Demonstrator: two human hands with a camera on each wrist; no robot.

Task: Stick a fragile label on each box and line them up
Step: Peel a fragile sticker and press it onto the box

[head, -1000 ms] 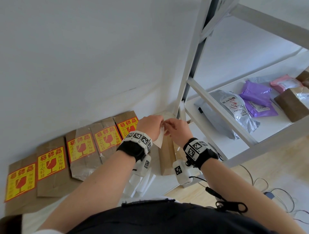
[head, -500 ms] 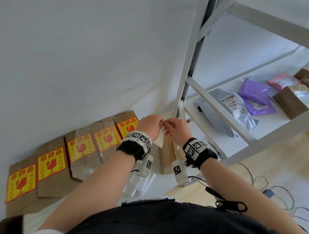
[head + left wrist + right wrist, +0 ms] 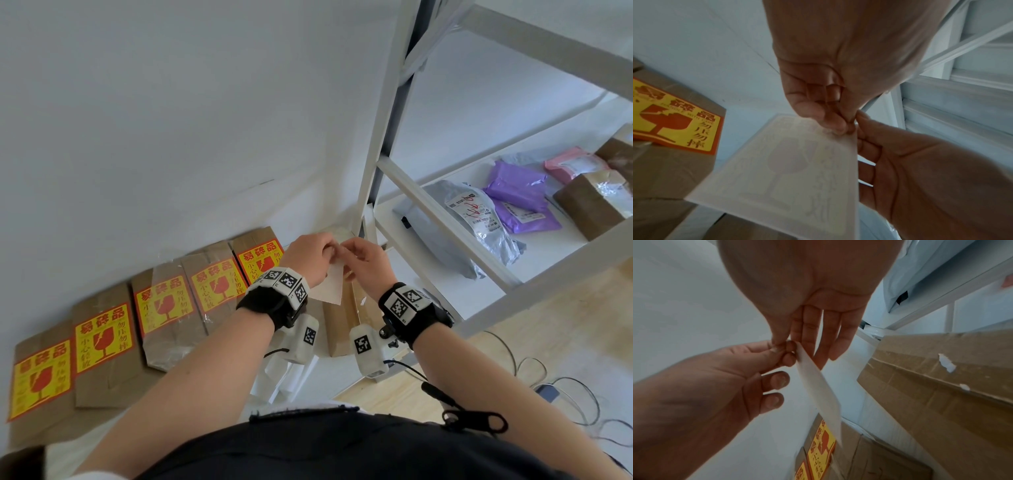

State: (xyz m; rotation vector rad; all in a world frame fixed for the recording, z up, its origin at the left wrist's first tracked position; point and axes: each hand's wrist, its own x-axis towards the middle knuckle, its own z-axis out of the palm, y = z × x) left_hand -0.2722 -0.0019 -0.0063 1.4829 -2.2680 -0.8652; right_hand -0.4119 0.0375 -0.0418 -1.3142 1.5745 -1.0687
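- From the head camera we see five brown boxes lined up along the white wall, each with a yellow-and-red fragile label: the leftmost box, then the second box, the third box, the fourth box and the fifth box. The big red characters read 易碎品 above a broken-glass symbol; smaller ones read 小心轻放 and 勿压勿摔.
- A sixth, unlabelled box lies below our hands, near the white shelf frame, where a grey mailer bag with a printed shipping slip and a purple parcel rest. The slip's print is too small to read.
- Our left hand and right hand meet above that box, both at the top edge of a white label sheet that hangs down, blank side towards us.
- From the left wrist camera, the left hand curls its fingers and pinches the upper right corner of the label sheet; the glass symbol shows through faintly, reversed. The right hand touches the same corner. On the neighbouring fifth box we read "HANDLE WITH CARE" and 勿压勿摔.
- From the right wrist camera, the right hand pinches the corner between thumb and forefinger, its other fingers straight and slightly spread. The left hand grips there too, fingers curled. The label sheet hangs edge-on over the unlabelled box.
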